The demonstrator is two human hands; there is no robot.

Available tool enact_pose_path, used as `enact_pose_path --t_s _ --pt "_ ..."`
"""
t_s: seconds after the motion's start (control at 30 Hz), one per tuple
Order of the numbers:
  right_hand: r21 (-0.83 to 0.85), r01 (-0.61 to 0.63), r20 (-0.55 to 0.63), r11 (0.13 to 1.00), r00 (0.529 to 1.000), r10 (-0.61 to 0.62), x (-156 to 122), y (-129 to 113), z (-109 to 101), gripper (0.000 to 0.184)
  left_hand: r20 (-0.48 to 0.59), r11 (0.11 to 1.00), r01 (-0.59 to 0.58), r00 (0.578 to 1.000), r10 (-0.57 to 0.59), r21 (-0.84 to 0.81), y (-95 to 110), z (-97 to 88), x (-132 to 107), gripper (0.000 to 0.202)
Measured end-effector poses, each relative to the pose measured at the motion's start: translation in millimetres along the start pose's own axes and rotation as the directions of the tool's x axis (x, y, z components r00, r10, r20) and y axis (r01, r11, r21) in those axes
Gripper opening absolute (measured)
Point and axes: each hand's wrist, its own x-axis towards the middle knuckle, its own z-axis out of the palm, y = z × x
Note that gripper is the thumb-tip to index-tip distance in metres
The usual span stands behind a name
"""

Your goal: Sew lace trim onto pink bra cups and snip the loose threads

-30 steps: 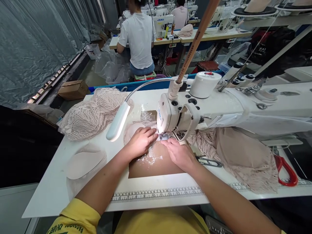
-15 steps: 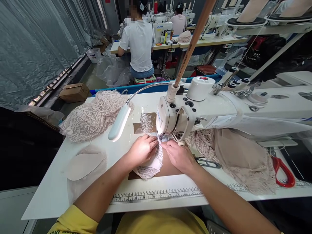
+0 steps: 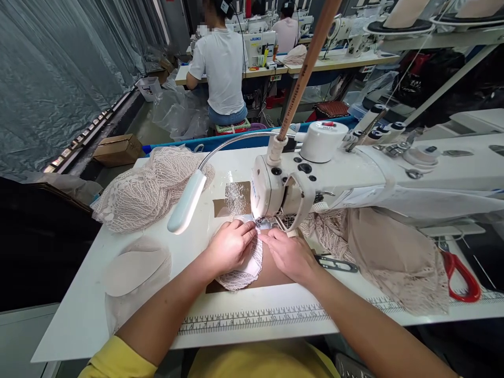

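Note:
My left hand point(image 3: 230, 245) lies flat, fingers stretched, pressing a pale lace piece point(image 3: 244, 270) onto the table just left of the needle. My right hand point(image 3: 289, 254) rests beside it with fingers extended toward the presser foot point(image 3: 264, 224), holding the lace edge down. The white sewing machine point(image 3: 315, 173) head stands right behind both hands. A brown pad point(image 3: 275, 273) lies under the lace.
A heap of lace cups point(image 3: 147, 191) sits at the far left, two foam cups point(image 3: 134, 270) nearer. A gooseneck lamp point(image 3: 186, 202) hangs left of the needle. Thread snips point(image 3: 336, 262), more lace point(image 3: 394, 257) and red scissors point(image 3: 460, 273) lie right. A person in a white shirt point(image 3: 222, 68) sews ahead.
The lace piece was turned and drawn toward me under the foot; its scalloped edge now hangs below my left hand. Both hands stayed at the needle, shifting slightly.

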Motion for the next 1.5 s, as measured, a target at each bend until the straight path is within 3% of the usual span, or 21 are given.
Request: enact_pose_path --t_s 0.23,0.67,1.27,1.5 --pt "-0.021 -0.014 0.016 1.000 1.000 0.014 -1.6 0.1 0.0 0.037 0.019 0.997 -0.073 0.997 0.073 0.004 -0.3 2.4 -8.0 0.038" --pt "-0.044 0.006 0.017 0.999 1.000 -0.005 -2.0 -2.3 0.9 0.035 0.042 0.993 -0.086 0.996 0.083 0.076 -0.1 3.6 -8.4 0.040" --pt "-0.138 -0.064 0.061 0.988 0.995 0.073 2.2 -6.7 4.3 0.041 0.052 0.994 -0.105 0.993 0.105 -0.004 -7.7 3.6 -2.2 0.044" --pt "-0.138 -0.079 0.068 0.987 0.994 0.089 2.8 -6.2 8.1 0.042 0.009 0.993 -0.120 0.993 0.120 -0.014 -9.4 4.2 -1.0 0.038"
